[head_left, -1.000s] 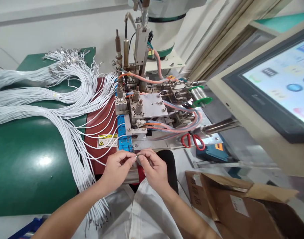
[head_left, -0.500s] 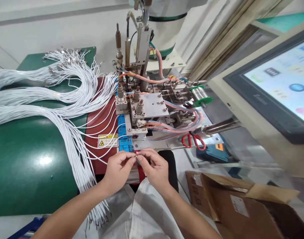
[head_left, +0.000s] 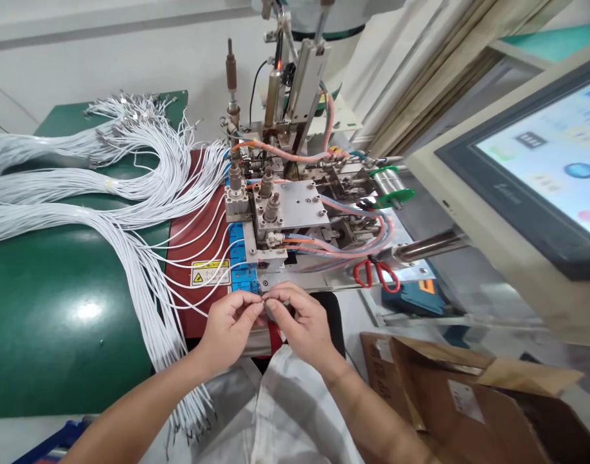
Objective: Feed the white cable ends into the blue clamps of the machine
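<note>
My left hand (head_left: 231, 328) is closed in a pinch at the front of the machine, and a white cable (head_left: 198, 310) runs in behind its fingers. Fingertip to fingertip with it, my right hand (head_left: 302, 322) is also pinched shut. Whatever lies between the right fingertips is too small and covered to make out. Just beyond both hands is a row of blue clamp blocks (head_left: 245, 277), with other white cables leading into it. A large bundle of white cables (head_left: 130, 258) spreads to the left, its loose ends hanging beside my left forearm.
The metal machine (head_left: 295, 206) carries hoses and a green spool of wire (head_left: 389, 185). Red-handled scissors (head_left: 376, 274) lie at its front edge. A touch screen (head_left: 541, 154) juts in from the right, above an open cardboard box (head_left: 469, 399). A green table (head_left: 57, 322) supports the bundles.
The machine's upright head at the back has shifted right, and a small red light shows on it. My hands stay pinched together with only slight finger movement. The red glint at my fingertips is gone.
</note>
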A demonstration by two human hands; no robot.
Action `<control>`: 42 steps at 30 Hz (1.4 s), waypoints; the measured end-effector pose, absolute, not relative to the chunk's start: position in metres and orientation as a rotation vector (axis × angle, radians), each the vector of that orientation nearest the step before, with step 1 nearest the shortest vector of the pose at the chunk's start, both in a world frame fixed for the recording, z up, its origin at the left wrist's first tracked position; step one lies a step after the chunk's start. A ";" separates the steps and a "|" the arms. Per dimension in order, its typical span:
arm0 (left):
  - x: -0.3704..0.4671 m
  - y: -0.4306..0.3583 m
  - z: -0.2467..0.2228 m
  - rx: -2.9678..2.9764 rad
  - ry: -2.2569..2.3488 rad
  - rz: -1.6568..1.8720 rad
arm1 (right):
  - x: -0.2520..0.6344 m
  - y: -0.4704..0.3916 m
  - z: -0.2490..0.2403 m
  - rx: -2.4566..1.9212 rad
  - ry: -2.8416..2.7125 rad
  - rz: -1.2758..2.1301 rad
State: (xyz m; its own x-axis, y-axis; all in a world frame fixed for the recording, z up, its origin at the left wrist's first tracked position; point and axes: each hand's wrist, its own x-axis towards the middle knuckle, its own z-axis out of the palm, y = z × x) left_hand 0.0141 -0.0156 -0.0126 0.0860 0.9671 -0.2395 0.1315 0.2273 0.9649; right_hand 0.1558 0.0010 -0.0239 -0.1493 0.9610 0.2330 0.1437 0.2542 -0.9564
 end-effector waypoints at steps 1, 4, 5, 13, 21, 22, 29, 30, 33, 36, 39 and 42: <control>0.012 -0.014 -0.011 1.206 1.339 0.881 | 0.159 0.003 -0.022 -1.067 -1.576 1.019; 0.006 -0.010 -0.006 1.457 1.380 0.746 | 0.168 0.010 -0.016 -1.054 -1.822 0.952; 0.005 -0.009 -0.004 1.552 1.374 0.685 | 0.170 0.011 -0.015 -1.043 -1.936 0.913; 0.011 -0.017 -0.016 1.478 1.503 0.857 | 0.149 -0.003 -0.020 -1.290 -1.596 0.887; 0.013 -0.019 -0.022 1.287 1.476 0.937 | 0.149 -0.004 -0.030 -1.267 -1.387 1.105; 0.013 -0.018 -0.021 1.286 1.465 0.939 | 0.150 -0.003 -0.030 -1.265 -1.353 1.133; 0.013 -0.018 -0.020 1.355 1.431 0.923 | 0.148 0.001 -0.027 -1.291 -1.363 1.138; 0.014 -0.018 -0.020 1.345 1.436 0.914 | 0.148 0.000 -0.027 -1.298 -1.399 1.086; 0.013 -0.016 -0.021 1.320 1.459 0.869 | 0.151 0.000 -0.031 -1.273 -1.548 0.882; 0.006 -0.010 -0.018 1.386 1.493 0.766 | 0.153 0.003 -0.039 -1.304 -1.653 0.787; -0.007 -0.001 -0.013 1.568 1.532 0.579 | 0.153 0.007 -0.049 -1.433 -1.660 0.860; -0.017 0.006 -0.010 1.779 1.564 0.459 | 0.151 0.011 -0.057 -1.493 -1.683 0.920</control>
